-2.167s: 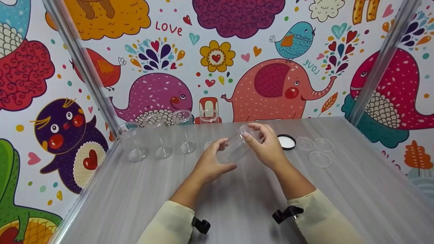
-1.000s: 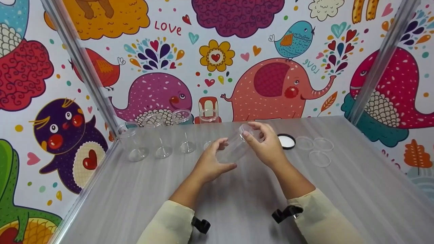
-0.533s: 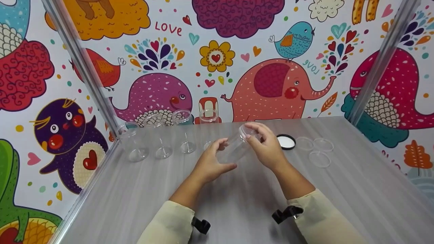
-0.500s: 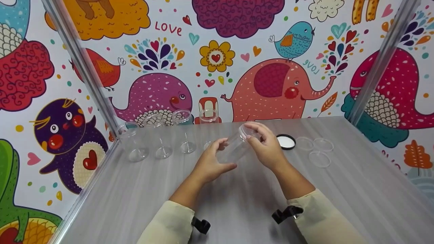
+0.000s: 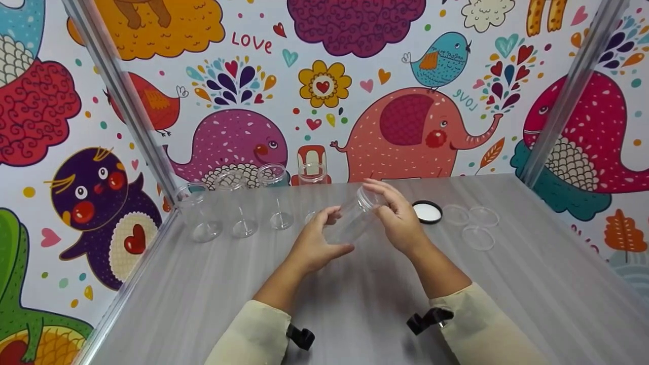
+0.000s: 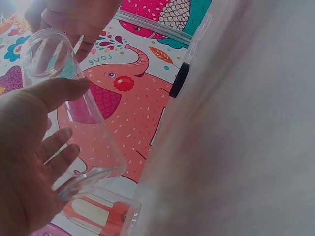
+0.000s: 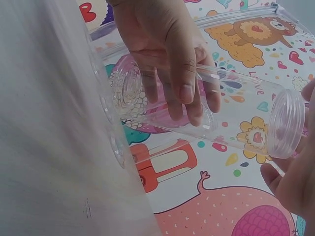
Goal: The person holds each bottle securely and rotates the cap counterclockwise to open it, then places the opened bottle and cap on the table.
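A clear, tall cylindrical jar [image 5: 350, 220] is held tilted above the table, its ridged top end [image 7: 286, 123] up and to the right. My left hand [image 5: 315, 238] grips the lower body, with the thumb on the near side and the fingers round the far side. Several of those fingers show through the clear wall in the left wrist view. At the top end, my right hand [image 5: 403, 220] has its fingers reaching over the far edge of the rim and its thumb at the near edge.
Several clear jars [image 5: 281, 220] stand upright in a row at the back left of the grey table [image 5: 203, 304]. A black-rimmed white lid [image 5: 427, 212] lies right of my hands, beside three clear round lids [image 5: 478, 238]. A patterned wall [image 5: 324, 132] rises behind.
My right thumb and fingers have shifted round the jar's rim, the thumb drawing back to the right, so more of the rim shows. The left hand and jar body keep their place.
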### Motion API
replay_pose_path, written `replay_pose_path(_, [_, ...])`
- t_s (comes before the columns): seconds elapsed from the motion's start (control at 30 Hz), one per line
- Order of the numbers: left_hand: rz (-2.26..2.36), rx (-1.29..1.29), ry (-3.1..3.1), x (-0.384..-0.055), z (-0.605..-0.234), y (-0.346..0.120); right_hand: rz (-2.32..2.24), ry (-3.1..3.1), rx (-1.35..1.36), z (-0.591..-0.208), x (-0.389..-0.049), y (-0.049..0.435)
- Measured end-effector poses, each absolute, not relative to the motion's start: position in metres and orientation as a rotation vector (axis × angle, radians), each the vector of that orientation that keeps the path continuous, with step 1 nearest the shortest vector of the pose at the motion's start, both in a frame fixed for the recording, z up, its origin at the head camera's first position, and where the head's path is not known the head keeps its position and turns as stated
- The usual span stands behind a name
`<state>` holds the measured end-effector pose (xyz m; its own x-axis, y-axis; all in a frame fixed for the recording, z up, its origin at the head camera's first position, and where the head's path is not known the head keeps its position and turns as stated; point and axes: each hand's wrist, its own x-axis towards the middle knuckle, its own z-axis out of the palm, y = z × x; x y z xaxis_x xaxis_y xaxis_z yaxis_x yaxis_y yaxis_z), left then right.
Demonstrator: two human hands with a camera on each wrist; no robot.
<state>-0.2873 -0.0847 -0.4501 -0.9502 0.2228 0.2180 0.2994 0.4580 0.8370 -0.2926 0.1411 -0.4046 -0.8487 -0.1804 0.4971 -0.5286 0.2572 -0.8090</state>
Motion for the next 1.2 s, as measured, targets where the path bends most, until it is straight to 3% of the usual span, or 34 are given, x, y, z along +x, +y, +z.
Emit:
replay_pose_path(0.43, [-1.561,-0.455,-2.627,-0.2854,-0.4494,-0.0830,1.400,-2.385,0.371,-0.4032,-0.2969,0.1414])
replay_pose_path(1.2, [-1.566,-0.469,-2.596,-0.2875,-0.4503,-0.0845,1.643,-2.206,0.758,-0.4051,-0.2941,0.1423])
